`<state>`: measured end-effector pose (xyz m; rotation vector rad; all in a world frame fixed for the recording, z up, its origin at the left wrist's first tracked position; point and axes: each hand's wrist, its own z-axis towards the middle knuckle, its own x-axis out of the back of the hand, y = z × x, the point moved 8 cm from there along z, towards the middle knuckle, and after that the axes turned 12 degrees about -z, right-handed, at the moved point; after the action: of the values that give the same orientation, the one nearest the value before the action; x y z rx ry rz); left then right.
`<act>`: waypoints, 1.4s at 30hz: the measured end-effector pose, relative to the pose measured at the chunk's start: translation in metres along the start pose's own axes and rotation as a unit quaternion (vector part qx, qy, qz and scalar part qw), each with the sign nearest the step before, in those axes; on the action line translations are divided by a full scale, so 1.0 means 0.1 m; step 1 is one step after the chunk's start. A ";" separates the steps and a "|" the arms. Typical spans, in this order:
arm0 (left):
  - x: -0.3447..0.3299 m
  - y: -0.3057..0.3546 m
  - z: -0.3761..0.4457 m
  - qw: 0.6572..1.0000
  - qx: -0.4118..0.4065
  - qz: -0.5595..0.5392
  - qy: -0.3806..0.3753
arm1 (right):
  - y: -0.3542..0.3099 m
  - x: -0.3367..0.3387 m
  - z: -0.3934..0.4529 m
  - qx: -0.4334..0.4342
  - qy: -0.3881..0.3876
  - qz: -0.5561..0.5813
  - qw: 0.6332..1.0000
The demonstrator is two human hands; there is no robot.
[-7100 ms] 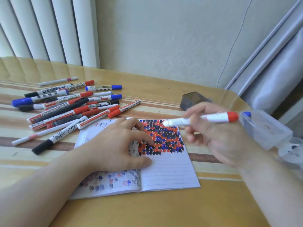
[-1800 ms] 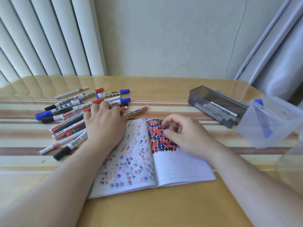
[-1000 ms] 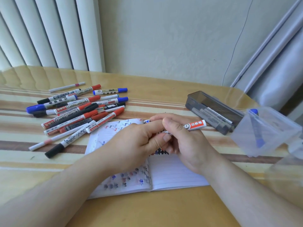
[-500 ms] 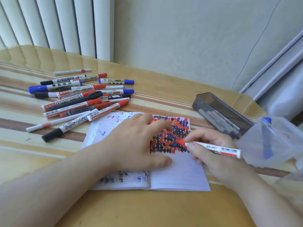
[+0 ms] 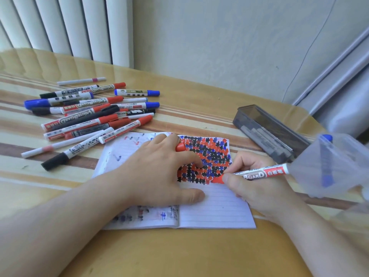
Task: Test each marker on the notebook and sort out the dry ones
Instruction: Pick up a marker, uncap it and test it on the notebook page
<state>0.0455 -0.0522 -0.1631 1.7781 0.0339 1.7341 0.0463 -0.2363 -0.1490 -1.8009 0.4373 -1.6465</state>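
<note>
Head view shows the right hand [image 5: 259,184] pinching a red whiteboard marker [image 5: 257,173] between thumb and fingers, its tip down on the right page of the open notebook [image 5: 217,208], at the lower edge of a dense patch of red, blue and black marks; the left hand [image 5: 159,176] presses the pages flat and holds a red cap [image 5: 180,146] between its fingers; beyond it lies a pile of markers [image 5: 93,116] on the table [image 5: 179,252], with a dark tray [image 5: 269,132] and a clear container [image 5: 335,164] to the right
</note>
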 end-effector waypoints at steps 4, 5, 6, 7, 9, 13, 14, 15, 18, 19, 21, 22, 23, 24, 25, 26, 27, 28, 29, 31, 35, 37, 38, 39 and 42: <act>0.00 -0.01 0.00 1.000 -0.001 0.003 0.002 | -0.02 -0.01 -0.01 0.005 -0.002 0.004 1.000; 0.00 -0.01 0.00 1.000 0.000 0.003 0.003 | -0.03 -0.01 -0.01 0.005 -0.003 0.006 1.000; 0.00 -0.01 0.00 1.000 0.000 0.003 0.004 | -0.03 -0.01 -0.01 0.006 -0.004 0.008 1.000; 0.00 0.00 0.00 1.000 0.000 0.003 0.005 | -0.04 -0.01 -0.01 0.006 -0.004 0.012 1.000; 0.00 0.00 0.00 1.000 -0.001 0.004 0.006 | -0.06 -0.04 -0.03 0.007 -0.009 0.038 0.999; 0.00 -0.01 0.01 1.000 -0.001 0.004 0.005 | 0.00 -0.06 -0.03 0.001 -0.009 0.072 0.997; 0.00 0.00 0.01 1.000 -0.002 0.004 0.006 | 0.01 -0.04 -0.02 -0.001 -0.007 0.054 0.999; 0.01 0.00 0.01 1.000 -0.003 0.004 0.008 | 0.01 -0.02 -0.01 -0.002 -0.005 0.031 0.999; 0.01 0.00 0.00 1.000 -0.004 0.006 0.011 | 0.00 0.02 0.01 -0.004 -0.003 0.009 1.000; 0.01 0.00 0.00 1.000 -0.004 0.007 0.011 | -0.01 0.01 0.00 -0.002 -0.007 0.008 1.000; 0.01 0.00 0.00 1.000 -0.004 0.006 0.010 | -0.03 -0.02 -0.02 0.006 -0.011 0.001 1.000; 0.00 -0.01 0.00 1.000 -0.003 0.005 0.009 | -0.04 -0.02 -0.02 0.009 -0.009 -0.002 1.000; 0.00 -0.01 0.00 1.000 -0.002 0.005 0.008 | -0.05 -0.01 -0.03 0.015 -0.005 -0.003 1.000; 0.00 -0.01 0.00 1.000 -0.002 0.005 0.007 | -0.05 0.00 -0.03 0.019 -0.002 -0.006 1.000; 0.01 0.00 0.00 1.000 -0.001 0.005 0.006 | -0.04 0.01 -0.03 0.020 0.000 -0.005 1.000; 0.01 0.00 0.00 1.000 -0.001 0.005 0.006 | -0.04 0.01 -0.02 0.017 0.001 -0.002 1.000; 0.01 0.00 0.00 1.000 -0.001 0.004 0.005 | -0.03 0.01 -0.01 0.013 0.001 0.003 1.000; 0.01 0.00 0.00 1.000 0.000 0.003 0.004 | -0.02 0.00 0.00 0.010 0.003 0.012 1.000; 0.01 0.00 -0.01 1.000 0.002 0.003 0.003 | -0.01 -0.01 0.00 0.012 0.009 0.031 0.999; 0.01 0.00 -0.01 1.000 0.003 0.005 0.001 | 0.01 -0.02 0.02 0.015 0.024 0.074 0.997; 0.02 0.01 0.00 1.000 0.000 0.009 0.005 | 0.05 -0.05 0.03 0.033 0.016 0.083 0.996; 0.02 0.02 0.00 1.000 -0.003 0.009 0.007 | 0.07 -0.04 0.03 0.033 0.022 0.094 0.995; 0.02 0.02 -0.01 1.000 -0.005 0.009 0.009 | 0.08 -0.02 0.03 0.030 0.029 0.100 0.994; 0.02 0.02 -0.01 1.000 -0.006 0.010 0.010 | 0.09 -0.02 0.04 0.028 0.034 0.103 0.994; 0.02 0.03 -0.02 1.000 -0.008 0.012 0.013 | 0.11 -0.03 0.05 0.032 0.033 0.095 0.994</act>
<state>0.0432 -0.0524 -0.1599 1.7511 0.0093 1.7691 0.0531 -0.2412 -0.1581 -1.6102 0.5613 -1.5724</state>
